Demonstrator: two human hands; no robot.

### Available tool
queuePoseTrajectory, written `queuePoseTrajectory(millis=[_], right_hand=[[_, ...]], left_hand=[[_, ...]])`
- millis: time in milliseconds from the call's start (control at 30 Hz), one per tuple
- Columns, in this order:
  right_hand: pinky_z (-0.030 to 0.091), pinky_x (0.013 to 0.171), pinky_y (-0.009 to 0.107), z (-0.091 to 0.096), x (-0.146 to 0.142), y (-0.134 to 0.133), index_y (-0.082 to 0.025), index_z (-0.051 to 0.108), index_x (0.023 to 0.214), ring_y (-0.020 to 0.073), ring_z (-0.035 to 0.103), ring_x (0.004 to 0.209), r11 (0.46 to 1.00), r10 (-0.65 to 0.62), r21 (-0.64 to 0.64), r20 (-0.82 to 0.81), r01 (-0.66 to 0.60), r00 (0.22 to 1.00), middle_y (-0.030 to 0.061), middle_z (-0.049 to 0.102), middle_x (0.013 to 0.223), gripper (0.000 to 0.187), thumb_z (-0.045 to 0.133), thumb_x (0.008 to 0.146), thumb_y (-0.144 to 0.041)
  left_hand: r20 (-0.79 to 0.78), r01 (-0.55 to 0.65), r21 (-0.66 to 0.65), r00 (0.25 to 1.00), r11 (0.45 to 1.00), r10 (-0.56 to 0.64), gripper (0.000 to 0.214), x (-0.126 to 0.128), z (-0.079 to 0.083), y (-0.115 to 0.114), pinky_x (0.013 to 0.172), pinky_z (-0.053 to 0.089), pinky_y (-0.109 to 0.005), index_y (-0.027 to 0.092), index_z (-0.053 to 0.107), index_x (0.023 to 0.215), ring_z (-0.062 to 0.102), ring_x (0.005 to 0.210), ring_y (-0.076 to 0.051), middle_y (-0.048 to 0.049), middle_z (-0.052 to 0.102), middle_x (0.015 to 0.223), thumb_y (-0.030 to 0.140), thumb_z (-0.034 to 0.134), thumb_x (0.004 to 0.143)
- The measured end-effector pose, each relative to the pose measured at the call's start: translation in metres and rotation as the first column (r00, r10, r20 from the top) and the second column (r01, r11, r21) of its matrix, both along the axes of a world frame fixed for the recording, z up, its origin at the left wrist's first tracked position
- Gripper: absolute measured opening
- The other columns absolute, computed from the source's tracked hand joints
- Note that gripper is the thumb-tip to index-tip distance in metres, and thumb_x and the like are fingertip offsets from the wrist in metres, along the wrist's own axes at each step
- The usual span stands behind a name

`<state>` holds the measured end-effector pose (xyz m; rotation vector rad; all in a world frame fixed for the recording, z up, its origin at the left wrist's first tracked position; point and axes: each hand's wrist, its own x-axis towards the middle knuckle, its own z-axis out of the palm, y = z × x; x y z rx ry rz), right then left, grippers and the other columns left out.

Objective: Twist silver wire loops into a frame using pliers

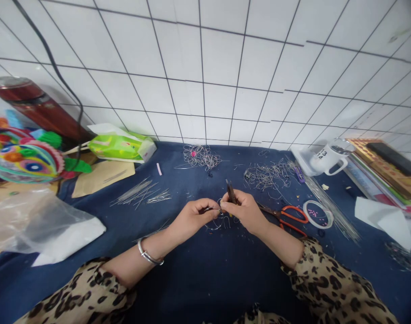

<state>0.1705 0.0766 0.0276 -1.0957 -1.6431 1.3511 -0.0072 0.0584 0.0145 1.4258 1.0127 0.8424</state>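
Note:
Both hands meet over the middle of a dark blue cloth (205,270). My left hand (193,218), with a silver bangle on its wrist, pinches a thin bent wire piece (216,220) between thumb and fingers. My right hand (245,209) is closed round small dark pliers (230,191), whose jaws point up and away, and its fingertips touch the same wire. Loose curls of wire lie on the cloth just under the hands.
Straight wires (141,193) lie to the left, tangled wire heaps (201,157) (266,175) behind. Orange-handled scissors (288,216) and a tape roll (318,214) sit right, with a white mug (328,158) and books (384,171). Left: plastic bag (33,220), green packet (120,146), colourful toy (26,162), red flask (36,108).

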Motion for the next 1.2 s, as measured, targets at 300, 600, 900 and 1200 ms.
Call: queuePoseTrajectory(millis=[300, 600, 900, 1200], right_hand=[[0.044, 0.069, 0.029, 0.004, 0.001, 0.001, -0.019, 0.056, 0.085, 0.0128, 0.056, 0.069, 0.979, -0.086, -0.202, -0.222, 0.04, 0.971, 0.0008, 0.058, 0.074, 0.027, 0.051, 0.081, -0.046], [0.047, 0.056, 0.031, 0.011, 0.017, -0.034, -0.022, 0.044, 0.085, 0.0138, 0.056, 0.061, 0.736, -0.176, -0.661, -0.393, -0.144, 0.903, -0.0023, 0.054, 0.069, 0.027, 0.049, 0.082, -0.049], [0.036, 0.042, 0.023, 0.023, 0.043, -0.037, -0.022, 0.045, 0.08, 0.0117, 0.049, 0.05, 0.694, -0.351, -0.72, -0.33, 0.006, 0.876, -0.0034, 0.049, 0.062, 0.037, 0.042, 0.081, -0.058], [0.042, 0.051, 0.026, 0.009, 0.052, -0.081, -0.021, 0.049, 0.101, 0.0131, 0.055, 0.061, 0.71, -0.22, -0.703, -0.271, -0.037, 0.937, 0.0009, 0.056, 0.074, 0.042, 0.043, 0.081, -0.058]], left_hand=[[0.018, -0.075, 0.093, 0.997, 0.993, 0.073, 0.014, -0.002, 0.004, -0.002, 0.066, 0.041, -0.024, 0.014, 0.059, 0.081, 0.051, 0.07, -0.012, -0.0007, 0.058, 0.074, 0.027, 0.055, 0.082], [0.077, -0.114, 0.156, 0.992, 0.981, 0.104, 0.014, -0.005, 0.014, -0.007, 0.062, 0.039, -0.023, 0.014, 0.059, 0.085, 0.048, 0.067, -0.011, 0.0001, 0.054, 0.073, 0.028, 0.055, 0.082], [0.12, -0.197, 0.112, 0.976, 0.974, 0.184, 0.02, 0.005, 0.027, -0.014, 0.064, 0.042, -0.024, 0.015, 0.062, 0.09, 0.051, 0.067, -0.012, -0.0013, 0.058, 0.073, 0.031, 0.057, 0.081], [0.097, -0.308, 0.139, 0.95, 0.941, 0.297, 0.019, 0.01, 0.034, -0.053, 0.067, 0.041, -0.025, 0.015, 0.061, 0.089, 0.051, 0.07, -0.013, -0.001, 0.057, 0.073, 0.031, 0.052, 0.084]])
